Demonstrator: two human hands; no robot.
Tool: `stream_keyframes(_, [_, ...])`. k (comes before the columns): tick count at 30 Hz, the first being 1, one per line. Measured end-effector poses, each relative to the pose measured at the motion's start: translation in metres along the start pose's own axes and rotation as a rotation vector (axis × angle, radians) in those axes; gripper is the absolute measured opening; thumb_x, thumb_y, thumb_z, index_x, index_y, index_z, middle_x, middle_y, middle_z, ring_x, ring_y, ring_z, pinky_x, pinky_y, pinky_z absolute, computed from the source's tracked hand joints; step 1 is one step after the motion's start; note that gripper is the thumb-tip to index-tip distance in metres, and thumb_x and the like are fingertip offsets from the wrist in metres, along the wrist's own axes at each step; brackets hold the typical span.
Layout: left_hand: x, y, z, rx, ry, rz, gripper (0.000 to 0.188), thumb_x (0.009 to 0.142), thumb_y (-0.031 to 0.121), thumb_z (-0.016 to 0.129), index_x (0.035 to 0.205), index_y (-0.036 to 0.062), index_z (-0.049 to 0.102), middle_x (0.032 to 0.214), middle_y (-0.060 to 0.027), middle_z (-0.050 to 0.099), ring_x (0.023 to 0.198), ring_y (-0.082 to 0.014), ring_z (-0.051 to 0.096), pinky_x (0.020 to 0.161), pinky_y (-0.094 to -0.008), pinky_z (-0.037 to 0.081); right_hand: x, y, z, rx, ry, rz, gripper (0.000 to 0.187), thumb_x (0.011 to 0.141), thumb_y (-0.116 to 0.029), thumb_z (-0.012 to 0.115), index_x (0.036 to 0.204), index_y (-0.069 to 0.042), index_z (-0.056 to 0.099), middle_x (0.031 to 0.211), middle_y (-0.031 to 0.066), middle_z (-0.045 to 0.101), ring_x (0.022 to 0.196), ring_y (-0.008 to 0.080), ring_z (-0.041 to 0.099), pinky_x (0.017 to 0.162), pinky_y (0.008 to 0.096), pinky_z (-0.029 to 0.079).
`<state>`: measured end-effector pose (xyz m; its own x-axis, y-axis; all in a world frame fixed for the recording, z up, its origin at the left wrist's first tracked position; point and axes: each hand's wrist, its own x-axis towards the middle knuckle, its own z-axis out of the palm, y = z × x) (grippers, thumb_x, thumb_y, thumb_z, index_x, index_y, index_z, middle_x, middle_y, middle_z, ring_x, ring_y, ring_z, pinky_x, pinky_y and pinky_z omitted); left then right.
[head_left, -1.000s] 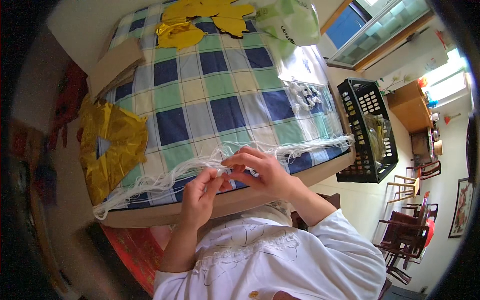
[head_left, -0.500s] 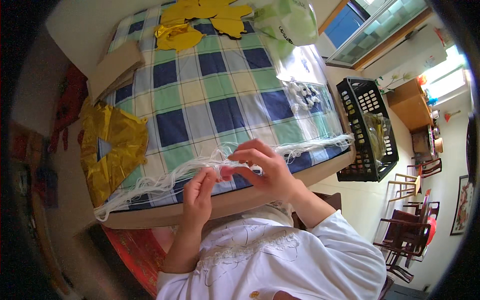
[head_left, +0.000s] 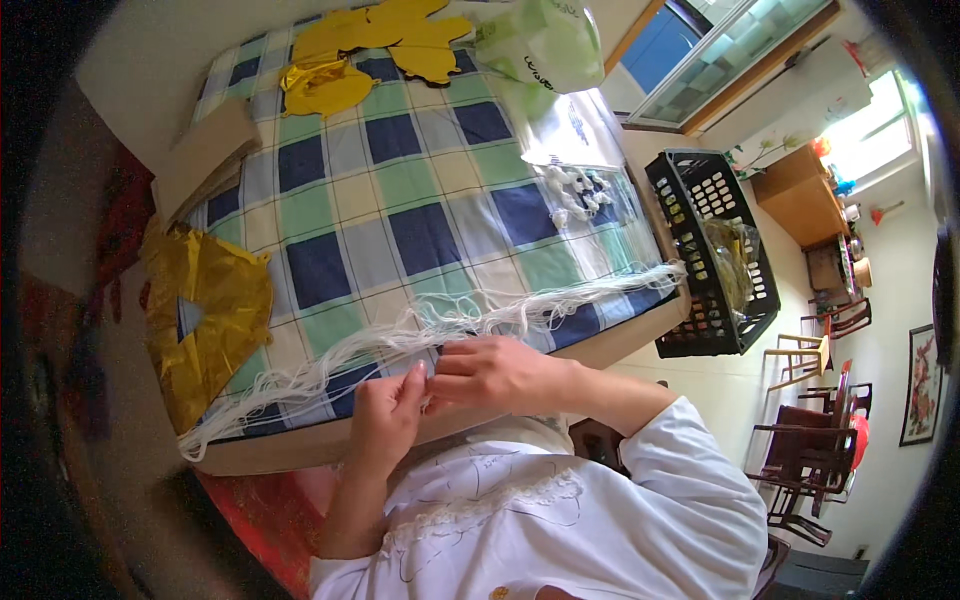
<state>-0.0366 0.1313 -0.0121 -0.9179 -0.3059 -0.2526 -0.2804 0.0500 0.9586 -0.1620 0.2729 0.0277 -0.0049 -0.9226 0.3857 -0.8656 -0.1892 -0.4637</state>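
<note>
My left hand (head_left: 383, 425) and my right hand (head_left: 500, 375) meet over the near edge of the cloth-covered surface, fingertips close together. Both are closed in a pinch, the left thumb pointing up and the right fingers curled over. Whatever lies between them is hidden by the fingers. Just beyond, a long loose bundle of white strings (head_left: 470, 315) stretches along the near edge from left to right, with tangled loops in the middle. Small knotted white string pieces (head_left: 578, 195) lie farther back on the right, on the checked cloth (head_left: 430, 240).
Gold foil (head_left: 220, 325) and brown cardboard (head_left: 208, 160) lie along the left edge. Yellow cut-out shapes (head_left: 425, 45) and a green-and-white plastic bag (head_left: 540, 45) are at the far end. A black plastic crate (head_left: 712, 265) stands off the right edge, with dark wooden chairs (head_left: 805, 440) beyond.
My hands have drawn back from the strings toward my body. The right fingers, raised and spread before, are now curled in against the left hand. The view has shifted slightly.
</note>
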Motion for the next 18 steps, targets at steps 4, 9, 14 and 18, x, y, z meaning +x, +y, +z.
stream_keyframes(4, [0.0,0.012,0.006,0.153,0.096,0.057,0.049,0.097,0.03,0.047,0.065,-0.0038,0.061,0.048,-0.0078,0.052,0.046,-0.0104,0.048,0.046,-0.03,0.039,0.001,-0.001,-0.006,0.031,-0.019,0.033,0.017,0.076,-0.015,0.065,0.084,-0.005,0.054,0.078,0.0064,0.05,0.074,0.0221,0.054,0.062,0.0335,0.048])
stream_keyframes(9, [-0.001,0.018,0.015,0.019,0.126,0.049,0.053,0.099,0.032,0.043,0.064,-0.0027,0.06,0.05,-0.0048,0.055,0.046,-0.0098,0.049,0.046,-0.0283,0.039,0.006,-0.001,-0.012,-0.026,-0.09,0.034,0.026,0.075,-0.02,0.062,0.094,-0.005,0.053,0.085,0.0082,0.053,0.081,0.0258,0.055,0.07,0.0372,0.049])
stream_keyframes(14, [0.001,0.016,0.01,-0.008,0.08,0.072,0.053,0.1,0.039,0.039,0.065,0.0021,0.055,0.055,0.0002,0.051,0.047,-0.0066,0.046,0.041,-0.0232,0.035,0.002,-0.003,-0.008,0.055,-0.005,0.052,0.025,0.076,-0.019,0.062,0.094,-0.004,0.053,0.083,0.0083,0.05,0.08,0.0253,0.054,0.065,0.0362,0.049])
stream_keyframes(18, [0.002,0.019,0.013,-0.054,0.12,0.06,0.052,0.1,0.039,0.038,0.066,0.0027,0.054,0.055,0.0005,0.05,0.047,-0.0066,0.047,0.041,-0.0229,0.035,-0.001,-0.001,-0.01,0.024,-0.045,0.077,0.025,0.077,-0.019,0.061,0.095,-0.004,0.053,0.086,0.009,0.051,0.084,0.0252,0.055,0.065,0.036,0.05])
